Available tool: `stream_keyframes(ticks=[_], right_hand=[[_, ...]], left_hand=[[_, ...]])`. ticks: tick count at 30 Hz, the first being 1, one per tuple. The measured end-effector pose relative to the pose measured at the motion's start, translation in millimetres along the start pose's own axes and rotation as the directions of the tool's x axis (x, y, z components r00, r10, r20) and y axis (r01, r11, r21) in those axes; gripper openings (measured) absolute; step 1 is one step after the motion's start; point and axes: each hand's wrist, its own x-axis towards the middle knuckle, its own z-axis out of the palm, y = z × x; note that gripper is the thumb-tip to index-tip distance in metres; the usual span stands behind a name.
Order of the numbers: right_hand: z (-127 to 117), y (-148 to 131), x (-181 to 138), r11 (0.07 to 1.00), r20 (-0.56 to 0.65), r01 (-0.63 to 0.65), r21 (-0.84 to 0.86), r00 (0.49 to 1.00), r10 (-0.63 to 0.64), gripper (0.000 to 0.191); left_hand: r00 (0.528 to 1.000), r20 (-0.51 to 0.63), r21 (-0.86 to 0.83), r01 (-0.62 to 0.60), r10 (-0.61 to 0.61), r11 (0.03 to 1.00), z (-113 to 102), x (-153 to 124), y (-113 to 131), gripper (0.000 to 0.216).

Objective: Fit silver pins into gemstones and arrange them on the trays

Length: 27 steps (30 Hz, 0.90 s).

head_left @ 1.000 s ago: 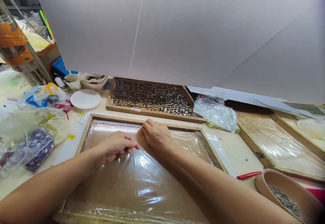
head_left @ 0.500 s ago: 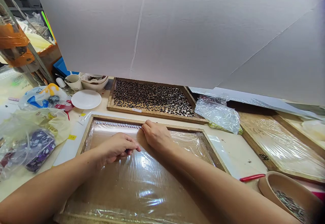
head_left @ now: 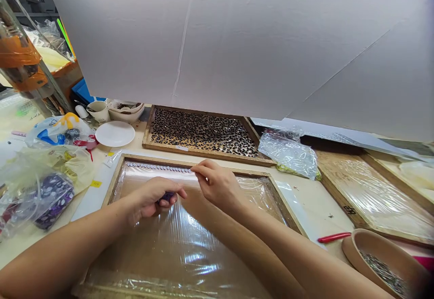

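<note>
Head cam, looking down at my bench. Right in front of me is the wooden-framed tray wrapped in clear plastic film [head_left: 111,182], and along its far edge runs a row of small pale oval pieces [head_left: 158,167] stuck on the film.

My left hand [head_left: 152,198] rests on the film near the middle of the tray, fingers curled in around a little dark purple piece [head_left: 167,196]; it's pinched between thumb and fingertips, so that hand is closed on it. My right hand [head_left: 219,185] is just beside it, up at the right end of the row, thumb and forefinger pressed together right at the last piece. I can't tell if there's anything between those fingertips, it's too tiny to see.

Behind my tray sits a second wooden tray full of small dark beads [head_left: 203,131]. Left of that, a round white plate [head_left: 115,133], a white cup [head_left: 100,110], and a pile of clear plastic bags with purple patterned stuff inside [head_left: 47,195]. Off to the right: a crumpled clear bag [head_left: 290,152], another film-covered wooden tray [head_left: 369,190], a red pen-like stick [head_left: 334,237], and a tan round bowl of small grey metal bits [head_left: 379,260]. A big white sheet [head_left: 237,41] hangs over the back of the bench.
</note>
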Motion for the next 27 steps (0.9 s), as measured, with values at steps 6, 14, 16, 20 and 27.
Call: stream_keyframes(ticks=[6, 14, 16, 20, 27], right_hand=[[-5.8, -34.9, -7.2, 0.942, 0.01, 0.131, 0.308, 0.99, -0.141, 0.021], [9.5, -39.4, -8.6, 0.963, -0.024, 0.19, 0.193, 0.982, -0.189, 0.023], [9.1, -37.0, -7.6, 0.957, -0.017, 0.16, 0.241, 0.987, -0.161, 0.022], [2.5, -31.4, -4.8, 0.935, 0.045, 0.014, 0.355, 0.998, -0.032, 0.014], [-3.2, -26.7, -9.1, 0.944, 0.036, -0.029, 0.33, 0.999, 0.018, 0.009]], left_hand=[[0.998, -0.007, -0.182, 0.054, -0.057, 0.982, -3.6, 6.5, -2.4, 0.052], [0.999, -0.001, -0.195, 0.039, -0.04, 0.98, -1.2, 6.4, -2.3, 0.05], [1.0, -0.016, -0.192, 0.013, -0.017, 0.981, -1.2, 6.8, -2.8, 0.043], [0.999, -0.033, -0.172, -0.03, 0.024, 0.985, -1.4, 5.5, -2.4, 0.026], [0.983, -0.019, -0.018, -0.181, 0.181, 0.983, 0.9, 0.0, 0.2, 0.02]])
